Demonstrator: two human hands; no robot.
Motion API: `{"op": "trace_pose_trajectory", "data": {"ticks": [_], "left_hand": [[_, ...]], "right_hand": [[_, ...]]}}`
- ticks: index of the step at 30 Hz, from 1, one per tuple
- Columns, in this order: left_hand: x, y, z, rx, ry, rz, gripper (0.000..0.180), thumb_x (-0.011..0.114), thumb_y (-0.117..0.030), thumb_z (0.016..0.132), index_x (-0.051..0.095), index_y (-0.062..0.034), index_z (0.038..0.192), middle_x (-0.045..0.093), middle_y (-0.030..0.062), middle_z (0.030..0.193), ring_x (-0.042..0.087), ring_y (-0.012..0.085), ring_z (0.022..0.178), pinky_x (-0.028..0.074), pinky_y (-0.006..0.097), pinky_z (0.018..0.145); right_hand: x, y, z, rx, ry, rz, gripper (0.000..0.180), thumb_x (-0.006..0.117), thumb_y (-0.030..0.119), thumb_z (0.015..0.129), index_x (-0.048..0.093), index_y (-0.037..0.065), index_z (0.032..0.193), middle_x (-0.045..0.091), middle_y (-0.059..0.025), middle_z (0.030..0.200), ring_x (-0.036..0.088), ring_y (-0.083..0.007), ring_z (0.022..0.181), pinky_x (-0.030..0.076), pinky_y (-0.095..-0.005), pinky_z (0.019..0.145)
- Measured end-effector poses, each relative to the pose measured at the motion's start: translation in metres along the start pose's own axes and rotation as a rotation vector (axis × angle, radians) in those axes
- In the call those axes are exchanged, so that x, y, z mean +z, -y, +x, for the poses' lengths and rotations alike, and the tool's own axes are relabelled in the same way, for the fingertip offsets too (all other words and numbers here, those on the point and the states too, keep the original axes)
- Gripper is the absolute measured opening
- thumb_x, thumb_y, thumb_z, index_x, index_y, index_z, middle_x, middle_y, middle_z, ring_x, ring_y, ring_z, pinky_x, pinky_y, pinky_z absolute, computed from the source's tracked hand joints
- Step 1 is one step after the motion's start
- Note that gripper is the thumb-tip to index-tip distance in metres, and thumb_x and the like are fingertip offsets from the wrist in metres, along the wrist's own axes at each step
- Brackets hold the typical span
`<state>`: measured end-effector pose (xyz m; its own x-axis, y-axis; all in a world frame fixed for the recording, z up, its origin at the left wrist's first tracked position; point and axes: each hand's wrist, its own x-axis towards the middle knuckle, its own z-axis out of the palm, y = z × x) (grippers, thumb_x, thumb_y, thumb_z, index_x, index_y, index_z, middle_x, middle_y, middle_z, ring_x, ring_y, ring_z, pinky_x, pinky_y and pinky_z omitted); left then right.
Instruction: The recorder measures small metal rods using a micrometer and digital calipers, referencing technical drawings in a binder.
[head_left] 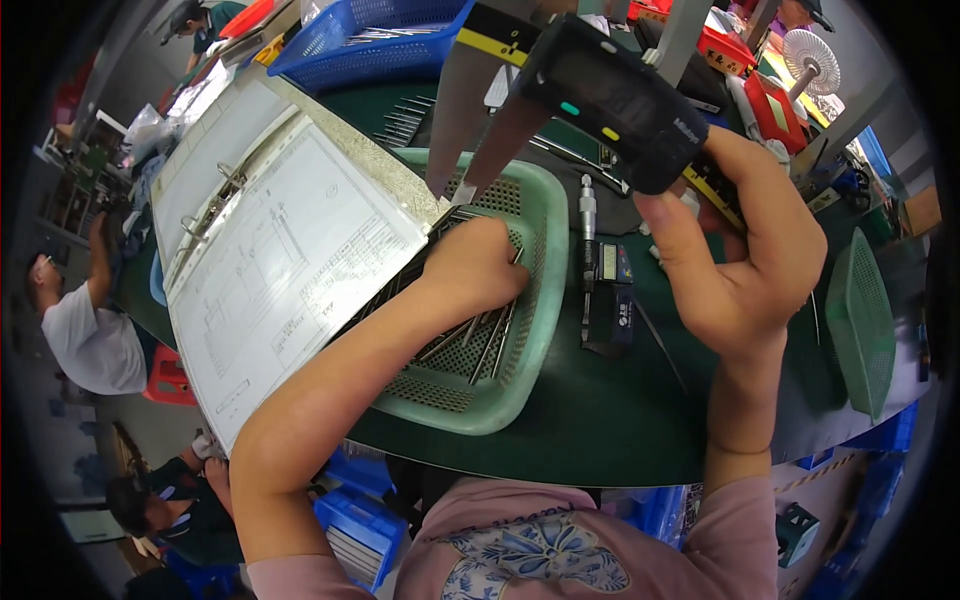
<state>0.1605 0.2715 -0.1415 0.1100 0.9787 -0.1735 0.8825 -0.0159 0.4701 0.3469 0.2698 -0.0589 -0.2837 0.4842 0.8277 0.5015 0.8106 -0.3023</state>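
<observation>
My right hand grips a black digital caliper, thumb under its body. The caliper's two jaws point down and left, slightly apart. Between their tips shows the shiny end of a slim metal part. My left hand is closed around that part just below the jaws, and its fingers hide the rest. Beneath my left hand is a green perforated plastic basket. Several thin metal rods lie in it. An open ring binder with a drawing sheet overlaps the basket's left side.
A digital micrometer lies on the dark green table right of the basket. Another green basket stands at the right edge. Behind are a blue basket holding rods and a row of metal pins. Other people are off to the left.
</observation>
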Motion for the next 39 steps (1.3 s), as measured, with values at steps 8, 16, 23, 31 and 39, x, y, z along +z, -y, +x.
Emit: {"op": "trace_pose_trajectory", "data": {"ticks": [8, 16, 23, 31, 39], "left_hand": [[-0.032, -0.021, -0.061, 0.051, -0.197, -0.653, 0.014, 0.059, -0.002, 0.071, 0.054, 0.0016, 0.083, 0.058, 0.0103, 0.072, 0.059, 0.0136, 0.07, 0.046, 0.025, 0.061], [-0.011, -0.002, -0.115, 0.166, -0.478, -1.545, 0.021, 0.055, 0.0, 0.08, 0.045, 0.0013, 0.099, 0.057, 0.0149, 0.092, 0.058, 0.0153, 0.081, 0.052, 0.024, 0.068], [0.001, 0.002, -0.116, 0.19, -0.491, -1.68, 0.017, 0.053, -0.004, 0.083, 0.044, 0.0008, 0.097, 0.057, 0.0175, 0.092, 0.059, 0.0203, 0.084, 0.053, 0.027, 0.07], [0.004, 0.002, -0.114, 0.188, -0.484, -1.672, 0.015, 0.053, -0.004, 0.083, 0.043, 0.0005, 0.093, 0.058, 0.0191, 0.09, 0.061, 0.0216, 0.081, 0.053, 0.027, 0.069], [0.002, 0.002, -0.113, 0.184, -0.481, -1.648, 0.014, 0.052, -0.003, 0.083, 0.043, 0.001, 0.093, 0.058, 0.019, 0.09, 0.061, 0.0211, 0.081, 0.053, 0.028, 0.071]], "right_hand": [[0.003, 0.0, -0.003, 0.005, -0.01, 0.034, 0.031, 0.066, 0.003, 0.068, 0.056, -0.005, 0.096, 0.058, -0.0046, 0.077, 0.05, -0.0053, 0.063, 0.039, -0.0146, 0.052], [0.014, 0.018, -0.009, -0.189, 0.113, -0.028, 0.035, 0.072, 0.009, 0.06, 0.058, -0.003, 0.089, 0.052, -0.0091, 0.061, 0.049, -0.0196, 0.047, 0.037, -0.027, 0.041], [0.026, 0.025, -0.016, -0.172, 0.214, -0.06, 0.035, 0.071, 0.013, 0.062, 0.058, -0.002, 0.09, 0.05, -0.0077, 0.058, 0.048, -0.0188, 0.045, 0.035, -0.0267, 0.04], [0.029, 0.024, -0.017, -0.175, 0.22, -0.077, 0.033, 0.071, 0.017, 0.064, 0.058, -0.001, 0.088, 0.047, -0.0063, 0.056, 0.045, -0.0181, 0.044, 0.033, -0.0272, 0.039], [0.029, 0.022, -0.017, -0.152, 0.22, -0.112, 0.03, 0.072, 0.02, 0.062, 0.055, 0.0, 0.077, 0.045, -0.0056, 0.053, 0.043, -0.0187, 0.042, 0.032, -0.0277, 0.038]]}}
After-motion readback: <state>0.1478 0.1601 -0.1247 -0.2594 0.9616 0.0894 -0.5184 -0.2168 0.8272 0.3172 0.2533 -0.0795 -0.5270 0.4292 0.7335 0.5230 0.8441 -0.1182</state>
